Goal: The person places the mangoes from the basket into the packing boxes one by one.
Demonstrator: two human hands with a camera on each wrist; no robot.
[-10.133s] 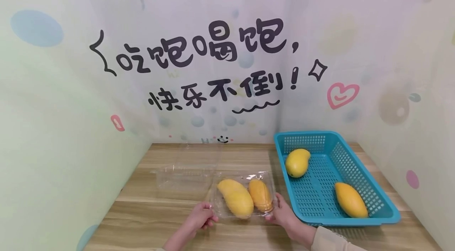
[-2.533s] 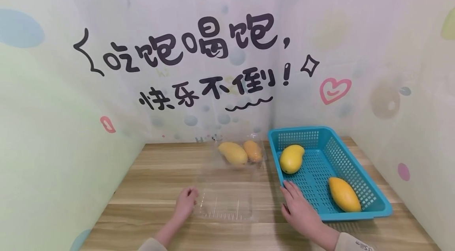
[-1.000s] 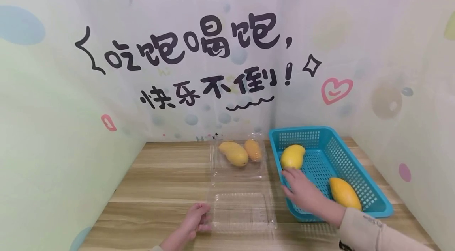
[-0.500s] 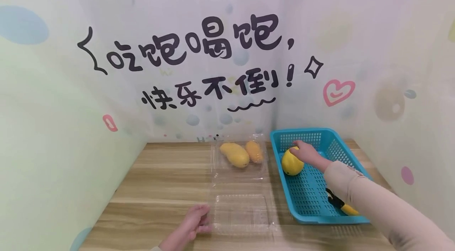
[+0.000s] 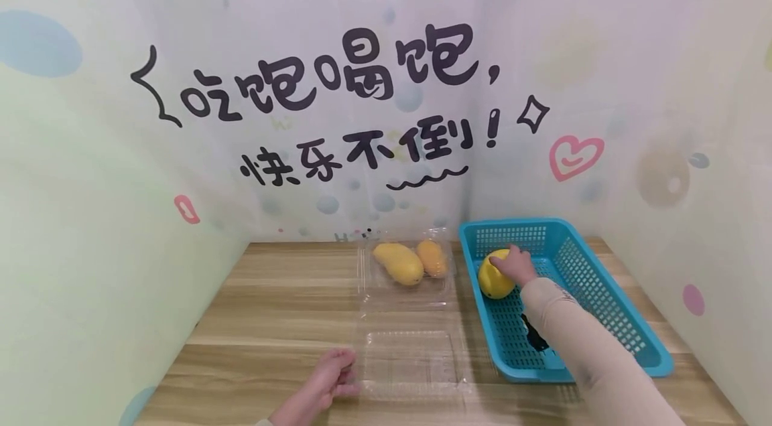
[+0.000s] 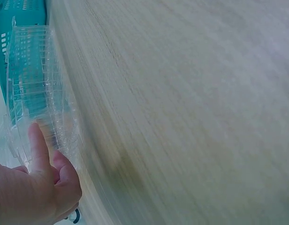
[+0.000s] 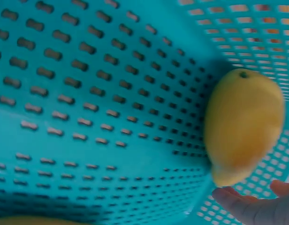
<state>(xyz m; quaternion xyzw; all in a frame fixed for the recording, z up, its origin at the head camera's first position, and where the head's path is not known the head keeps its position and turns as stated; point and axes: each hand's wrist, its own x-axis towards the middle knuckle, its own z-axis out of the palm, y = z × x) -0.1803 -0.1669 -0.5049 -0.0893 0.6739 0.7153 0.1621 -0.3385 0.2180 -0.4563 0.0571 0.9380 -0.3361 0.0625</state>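
Observation:
In the head view an empty clear plastic clamshell (image 5: 413,362) lies open at the front middle of the table. My left hand (image 5: 326,376) holds its left edge; in the left wrist view one finger (image 6: 40,152) lies straight along the plastic wall and the others curl below. My right hand (image 5: 515,265) reaches into the blue basket (image 5: 503,369), over a yellow mango (image 5: 496,282) by the left wall. In the right wrist view the fingertips (image 7: 226,194) are spread at the narrow end of a mango (image 7: 245,124), not wrapped round it.
Behind the empty clamshell, a clear box (image 5: 364,278) with two mangoes (image 5: 401,265) stands against the back wall. The right sleeve (image 5: 591,352) hides part of the basket. Wooden tabletop (image 5: 259,319) stretches to the left. Printed curtains (image 5: 199,31) enclose the table.
My right hand has moved from the basket's left rim inward and over the yellow mango. The left hand has moved onto the empty clamshell's edge, after the mango box was set at the back.

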